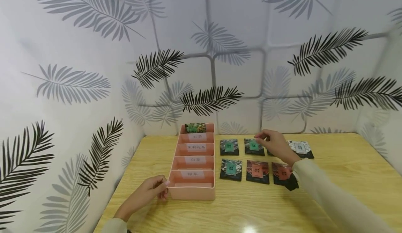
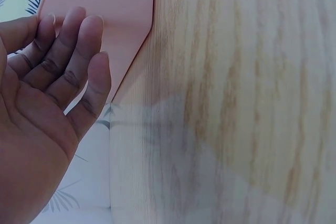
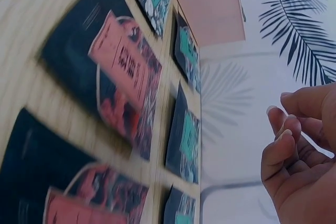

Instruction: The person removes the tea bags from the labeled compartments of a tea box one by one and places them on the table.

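A pink divided box (image 1: 191, 194) with paper labels on its dividers stands on the table. My left hand (image 1: 154, 187) holds its near left corner, thumb at the rim and fingers along the outer wall. A dark patterned sachet (image 1: 195, 128) lies in the box's farthest compartment. Two rows of sachets lie right of the box. My right hand (image 1: 276, 145) hovers over the back row with loosely bent fingers and nothing between them. Beneath its fingertips is a green-labelled sachet (image 1: 253, 147); another back-row sachet is mostly hidden by the hand.
Another green-labelled sachet (image 1: 229, 147) lies beside the box, and a white-labelled sachet (image 1: 301, 148) lies at the right. The front row has a green-labelled sachet (image 1: 231, 169) and red-labelled sachets (image 1: 257, 172). A feather-patterned wall (image 1: 235, 72) rises behind the wooden table (image 1: 245, 208).
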